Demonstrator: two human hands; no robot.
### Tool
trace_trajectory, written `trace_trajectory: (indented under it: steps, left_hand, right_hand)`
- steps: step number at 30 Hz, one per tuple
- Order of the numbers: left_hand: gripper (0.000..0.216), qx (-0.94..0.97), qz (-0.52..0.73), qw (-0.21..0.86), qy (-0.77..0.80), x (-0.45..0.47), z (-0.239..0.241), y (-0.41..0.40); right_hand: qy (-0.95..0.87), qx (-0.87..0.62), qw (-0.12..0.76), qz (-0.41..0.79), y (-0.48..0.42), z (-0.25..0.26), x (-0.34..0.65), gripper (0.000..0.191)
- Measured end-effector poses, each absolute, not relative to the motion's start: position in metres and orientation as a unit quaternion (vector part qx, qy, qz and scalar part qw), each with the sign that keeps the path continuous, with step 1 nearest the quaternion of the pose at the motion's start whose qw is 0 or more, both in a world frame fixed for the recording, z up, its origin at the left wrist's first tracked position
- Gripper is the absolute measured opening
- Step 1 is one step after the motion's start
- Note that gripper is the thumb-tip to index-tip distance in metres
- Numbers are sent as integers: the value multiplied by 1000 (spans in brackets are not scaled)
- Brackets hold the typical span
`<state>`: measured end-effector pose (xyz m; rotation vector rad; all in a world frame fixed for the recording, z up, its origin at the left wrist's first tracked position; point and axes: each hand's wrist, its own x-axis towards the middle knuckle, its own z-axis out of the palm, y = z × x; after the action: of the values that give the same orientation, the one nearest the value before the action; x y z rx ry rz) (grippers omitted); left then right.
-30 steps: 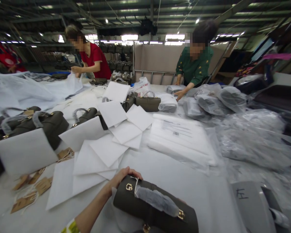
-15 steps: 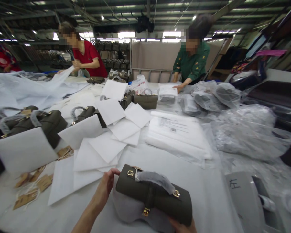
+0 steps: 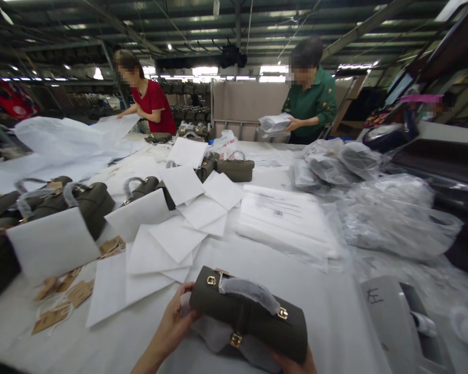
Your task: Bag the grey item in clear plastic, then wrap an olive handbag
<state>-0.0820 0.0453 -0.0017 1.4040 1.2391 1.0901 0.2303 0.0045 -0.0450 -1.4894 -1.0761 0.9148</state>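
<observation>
A dark olive handbag [image 3: 253,317] with gold buckles and a gold clasp is in front of me, tilted, its handle [image 3: 251,292] wrapped in clear film. Thin white wrapping [image 3: 214,332] hangs under its front flap. Around the bag's left end my left hand [image 3: 179,314] is closed, thumb at the front by the wrapping. My right hand [image 3: 294,361] supports the lower right corner from below, most of its fingers hidden by the bag. Just left of the bag lie overlapping white foam sheets [image 3: 171,239].
Brown cardboard tags [image 3: 52,315] lie at the left near more olive handbags [image 3: 95,208]. A stack of white plastic bags [image 3: 284,213] is beyond the handbag. Clear plastic bags [image 3: 398,218] and a grey tape dispenser [image 3: 401,322] are at the right. Two people work across the table.
My left hand has moved from the bag's upper left corner down around its left end. The co-worker in green has lifted a wrapped package off the table.
</observation>
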Motion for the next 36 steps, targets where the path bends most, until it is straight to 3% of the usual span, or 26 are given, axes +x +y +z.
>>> trace_trajectory:
  steps: [5,13,17,22,28,36]
  left_hand:
    - [37,553,435,342,623,-74,-13,10]
    - [41,598,400,410,560,-27,-38,-37]
    - [43,636,442,410,482,-18,-22,-28]
    - [43,474,477,499,547,-27,9,-11]
    - [42,401,473,506,600,-51,7,22]
    - [29,480,495,452,565,-70,21,49]
  right_hand:
    - [-493,-614,473,396,11,-50,238,42]
    - [-482,-653,439,384,18,-27,235,36]
    - [-493,-648,436,384,21,-32,236,36]
    - [-472,-677,450,341,19,-35,233,44]
    - [-466,-682,443,350,14,-29,229,39]
    - [-480,-660,447,365,19,-33,233,32]
